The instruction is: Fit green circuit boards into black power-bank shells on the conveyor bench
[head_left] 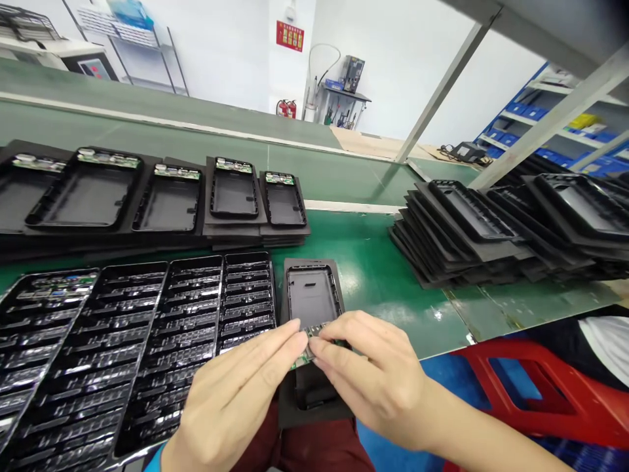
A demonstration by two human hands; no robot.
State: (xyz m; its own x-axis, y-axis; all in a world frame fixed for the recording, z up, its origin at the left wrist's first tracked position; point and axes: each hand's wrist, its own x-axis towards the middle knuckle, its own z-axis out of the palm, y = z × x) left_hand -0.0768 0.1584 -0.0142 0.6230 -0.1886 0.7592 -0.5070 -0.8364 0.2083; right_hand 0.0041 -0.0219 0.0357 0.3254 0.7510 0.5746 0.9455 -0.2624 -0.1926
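Note:
A small green circuit board is pinched between my left hand and my right hand. The fingertips of both hands meet on it and hide much of it. Directly beneath lies a black plastic housing, open side up, on a dark foam sheet at the table's front edge. I cannot tell whether the board touches the housing. Left of my hands is a black slotted tray, with several circuit boards in its far left part.
Black housings with boards fitted at their far ends rest on foam sheets at the back left. Stacked foam sheets carrying more housings stand at the right. A red stool is below the green table, near a metal post.

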